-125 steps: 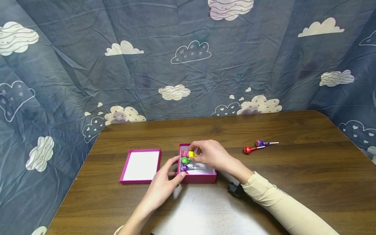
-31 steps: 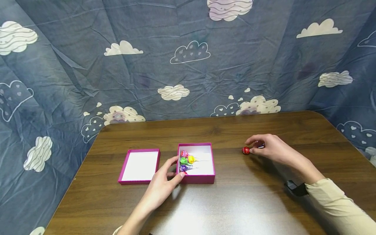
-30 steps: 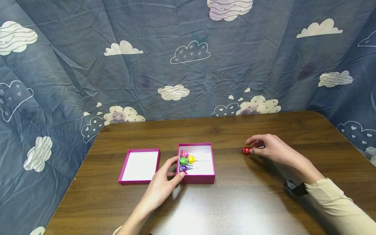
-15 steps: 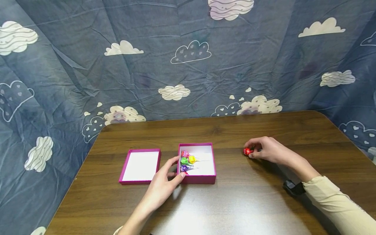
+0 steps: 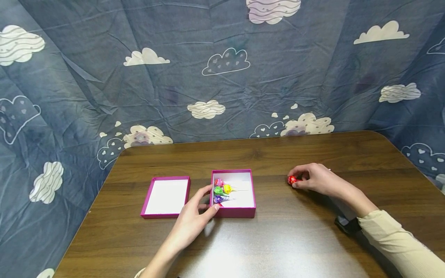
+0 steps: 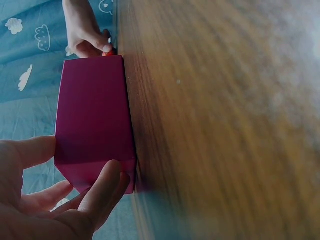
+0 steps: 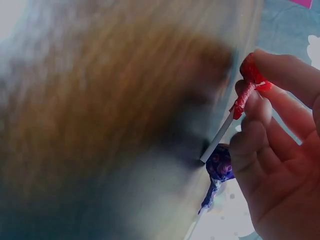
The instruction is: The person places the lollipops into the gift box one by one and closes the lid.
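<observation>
My left hand (image 5: 192, 221) grips the near left corner of an open magenta box (image 5: 238, 212), thumb on the front wall and fingers along the left side. Inside lie a pink lollipop (image 5: 218, 182), a green lollipop (image 5: 218, 190), a yellow lollipop (image 5: 227, 189) and a purple lollipop (image 5: 218, 199), with a bit of red by the thumb. To the right, my right hand (image 5: 319, 180) pinches a red lollipop (image 7: 244, 97) by its wrapped head, low over the table. Another purple lollipop (image 7: 220, 162) shows just behind it in the right wrist view; the hand mostly hides it in the head view.
The box's lid (image 5: 167, 196), white inside with a magenta rim, lies left of the box. All this is on a brown wooden table (image 5: 278, 239). A blue cloth with clouds (image 5: 174, 88) hangs behind the table's far edge.
My right hand has left the box, where the yellow lollipop now lies, and moved right to the red lollipop, which it now pinches. My left hand has stayed at the box.
</observation>
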